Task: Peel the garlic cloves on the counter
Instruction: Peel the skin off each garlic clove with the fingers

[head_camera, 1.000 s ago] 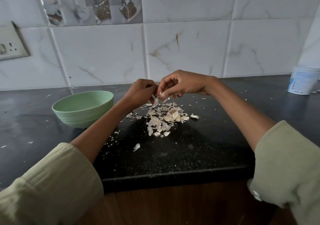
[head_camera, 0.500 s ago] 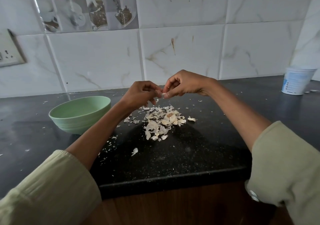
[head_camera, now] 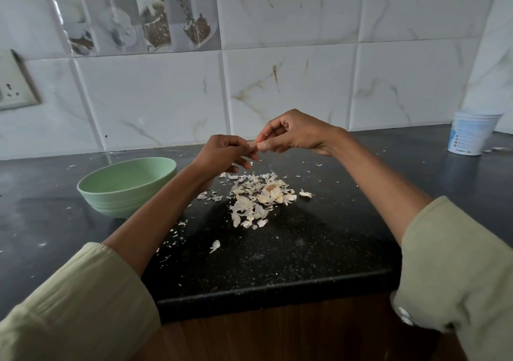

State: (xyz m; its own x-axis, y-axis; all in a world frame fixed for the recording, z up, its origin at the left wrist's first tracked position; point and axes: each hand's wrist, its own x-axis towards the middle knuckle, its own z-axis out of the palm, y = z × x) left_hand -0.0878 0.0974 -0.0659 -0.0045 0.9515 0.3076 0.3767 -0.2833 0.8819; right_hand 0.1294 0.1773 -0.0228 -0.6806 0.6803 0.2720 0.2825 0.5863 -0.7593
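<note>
My left hand (head_camera: 222, 153) and my right hand (head_camera: 291, 133) meet above the black counter (head_camera: 277, 249), fingertips together. Between them they pinch a small pale garlic clove (head_camera: 253, 145), mostly hidden by the fingers. Below the hands lies a pile of papery garlic skins (head_camera: 258, 198) with a garlic root end (head_camera: 271, 188) in it. A loose skin piece (head_camera: 215, 245) lies nearer the front edge.
A light green bowl (head_camera: 125, 191) stands on the counter left of my left forearm. A white plastic tub (head_camera: 472, 134) is at the far right by the tiled wall. A wall socket (head_camera: 14, 88) is at the far left. Skin flakes are scattered around.
Both hands have risen a little above the pile while still pinching the clove between them. The pile and bowl have not moved.
</note>
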